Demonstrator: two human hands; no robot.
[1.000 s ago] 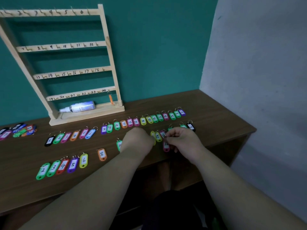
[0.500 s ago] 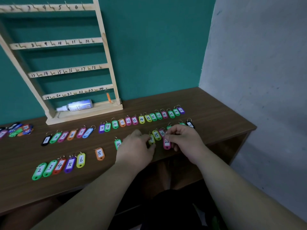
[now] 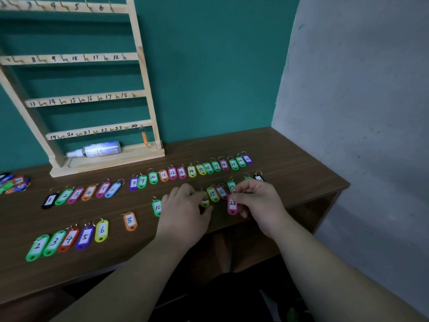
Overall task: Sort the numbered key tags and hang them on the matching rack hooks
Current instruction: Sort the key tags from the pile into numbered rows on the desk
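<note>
A wooden rack [image 3: 141, 66] with numbered hooks stands at the back left of the desk [image 3: 301, 168]. One orange tag [image 3: 144, 138] hangs from hook 24. Coloured numbered key tags lie in rows: a far row [image 3: 191, 171] and a near row [image 3: 69, 240]. My right hand [image 3: 257, 201] pinches the ring of the pink tag 22 [image 3: 232, 204], which rests near the desk's front edge. My left hand [image 3: 185, 210] lies palm down, its fingertips touching a yellow tag [image 3: 204, 201] beside yellow tag 15 [image 3: 212, 194]. Other tags may be hidden beneath the palm.
A white spray bottle [image 3: 97, 149] lies on the rack's base. A heap of unsorted tags [image 3: 14, 183] sits at the far left. A grey wall [image 3: 359, 112] bounds the desk on the right. Loose orange tag 8 [image 3: 130, 221] and green tag 10 [image 3: 157, 207] lie left of my hands.
My right hand has drawn the pink tag 22 slightly nearer the front edge. My left hand has slid back and left, uncovering tags 15 and 16.
</note>
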